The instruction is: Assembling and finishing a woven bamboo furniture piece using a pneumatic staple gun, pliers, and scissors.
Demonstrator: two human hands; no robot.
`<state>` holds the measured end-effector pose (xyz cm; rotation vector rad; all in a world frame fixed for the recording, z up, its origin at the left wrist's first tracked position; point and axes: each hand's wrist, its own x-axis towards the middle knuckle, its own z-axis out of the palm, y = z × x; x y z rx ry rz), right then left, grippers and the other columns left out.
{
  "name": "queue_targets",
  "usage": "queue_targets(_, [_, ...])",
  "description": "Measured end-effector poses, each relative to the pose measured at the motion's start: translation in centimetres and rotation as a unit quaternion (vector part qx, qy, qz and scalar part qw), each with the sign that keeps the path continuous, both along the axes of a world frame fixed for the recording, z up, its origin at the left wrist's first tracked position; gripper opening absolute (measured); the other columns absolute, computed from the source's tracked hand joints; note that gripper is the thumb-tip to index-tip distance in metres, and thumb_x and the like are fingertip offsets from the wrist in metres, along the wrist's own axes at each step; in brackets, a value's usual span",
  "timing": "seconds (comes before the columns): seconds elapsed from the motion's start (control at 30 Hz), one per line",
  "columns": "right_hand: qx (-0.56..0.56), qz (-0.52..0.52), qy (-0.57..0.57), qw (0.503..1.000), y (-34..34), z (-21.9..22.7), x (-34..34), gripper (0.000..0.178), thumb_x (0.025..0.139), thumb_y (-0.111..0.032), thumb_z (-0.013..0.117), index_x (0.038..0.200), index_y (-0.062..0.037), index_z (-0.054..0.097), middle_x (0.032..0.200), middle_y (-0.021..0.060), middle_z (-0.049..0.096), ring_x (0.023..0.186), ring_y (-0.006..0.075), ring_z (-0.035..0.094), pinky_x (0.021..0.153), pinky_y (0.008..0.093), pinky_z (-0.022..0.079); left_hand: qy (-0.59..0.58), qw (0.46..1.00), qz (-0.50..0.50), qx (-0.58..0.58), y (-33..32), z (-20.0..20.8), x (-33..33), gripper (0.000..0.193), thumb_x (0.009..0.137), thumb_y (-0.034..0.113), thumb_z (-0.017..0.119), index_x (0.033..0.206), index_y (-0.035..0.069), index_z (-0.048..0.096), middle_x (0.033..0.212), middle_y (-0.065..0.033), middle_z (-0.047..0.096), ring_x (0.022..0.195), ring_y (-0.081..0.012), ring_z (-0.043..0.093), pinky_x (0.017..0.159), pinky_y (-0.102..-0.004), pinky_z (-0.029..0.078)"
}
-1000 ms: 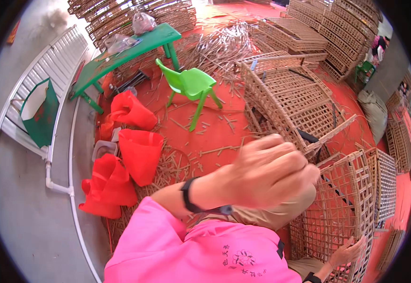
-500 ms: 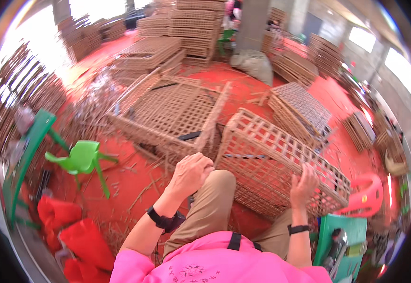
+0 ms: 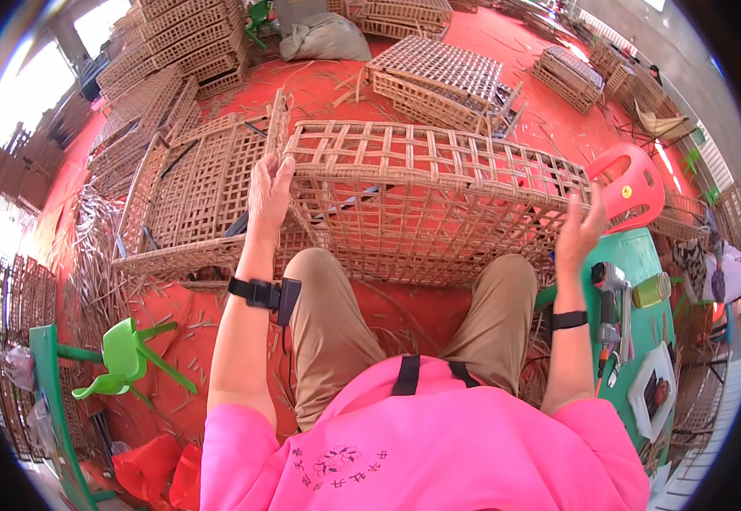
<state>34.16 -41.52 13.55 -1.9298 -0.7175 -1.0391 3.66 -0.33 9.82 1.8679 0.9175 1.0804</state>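
Note:
A long woven wicker crate [image 3: 438, 200] stands on its side before my knees, its open-lattice rim toward the far side. At its left end is my left hand [image 3: 270, 192], fingers stretched upward and thumb apart, close against the corner. My right hand [image 3: 580, 230] is at the right end, thumb and fingers spread and pointing up beside the rim. Whether either palm presses on the weave I cannot tell. To the left, a wider wicker frame [image 3: 208, 183] with dark strips in it leans partly behind the crate.
A green table [image 3: 592, 289] at my right bears a nail-gun-like tool [image 3: 610, 307], a jar [image 3: 651, 290] and a white tray [image 3: 649, 392]. Beyond it stands a pink plastic chair [image 3: 634, 192]. A small green chair [image 3: 123, 362] is at the left. Stacked crates [image 3: 174, 51] stand farther back.
My view has turned to the right. My left hand has moved from above my knee to the crate's left end and unfolded; the right hand stays at the right end. The crate now lies squarer to me.

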Motion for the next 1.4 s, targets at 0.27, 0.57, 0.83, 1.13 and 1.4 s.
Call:
queue_targets(0.27, [0.125, 0.108, 0.368, 0.915, -7.8, -3.4, 10.7, 0.054, 0.096, -0.036, 0.057, 0.130, 0.0056, 0.054, 0.120, 0.0174, 0.061, 0.112, 0.0272, 0.057, 0.097, 0.0370, 0.043, -0.086, 0.967, -0.130, -0.202, 2.3, -0.3, 2.8, 0.040, 0.093, 0.035, 0.061, 0.115, 0.001, 0.062, 0.106, -0.0099, 0.064, 0.097, -0.0183, 0.061, 0.078, -0.0317, 0.047])
queue_targets(0.57, [0.207, 0.092, 0.475, 0.850, -7.3, -4.0, 12.5, 0.051, 0.093, -0.043, 0.057, 0.119, 0.0003, 0.063, 0.110, 0.0108, 0.064, 0.095, 0.0199, 0.061, 0.076, 0.0364, 0.050, -0.112, 0.939, -0.134, -0.295, 2.0, 0.6, 1.7, 0.028, 0.096, 0.033, 0.061, 0.099, 0.006, 0.068, 0.080, -0.0017, 0.065, 0.057, -0.0121, 0.063, 0.045, -0.0248, 0.051])
queue_targets(0.83, [0.216, 0.081, 0.465, 0.855, -6.6, -3.4, 13.1, 0.051, 0.094, -0.041, 0.055, 0.125, -0.0014, 0.062, 0.112, 0.0090, 0.064, 0.098, 0.0196, 0.061, 0.086, 0.0338, 0.047, -0.182, 0.929, -0.158, -0.281, 2.1, 1.0, 3.6, 0.038, 0.097, 0.039, 0.060, 0.107, 0.004, 0.068, 0.093, -0.0047, 0.070, 0.077, -0.0131, 0.066, 0.065, -0.0283, 0.052])
queue_targets(1.13, [0.200, 0.152, 0.531, 0.809, -5.4, -3.5, 15.8, 0.042, 0.095, -0.044, 0.055, 0.117, -0.0092, 0.063, 0.098, 0.0022, 0.068, 0.083, 0.0171, 0.064, 0.079, 0.0335, 0.050, -0.085, 0.942, -0.189, -0.263, 4.4, 0.8, 3.9, 0.046, 0.097, 0.046, 0.058, 0.116, 0.004, 0.062, 0.095, -0.0059, 0.069, 0.076, -0.0153, 0.065, 0.065, -0.0306, 0.054])
queue_targets(1.4, [0.216, 0.043, 0.534, 0.817, -2.3, -3.4, 22.1, 0.051, 0.090, -0.049, 0.058, 0.116, -0.0057, 0.065, 0.107, 0.0061, 0.067, 0.095, 0.0196, 0.062, 0.087, 0.0350, 0.046, -0.236, 0.888, -0.226, -0.325, 5.4, 0.3, 7.2, 0.042, 0.099, 0.046, 0.053, 0.117, 0.009, 0.061, 0.104, -0.0047, 0.067, 0.088, -0.0160, 0.062, 0.077, -0.0336, 0.053])
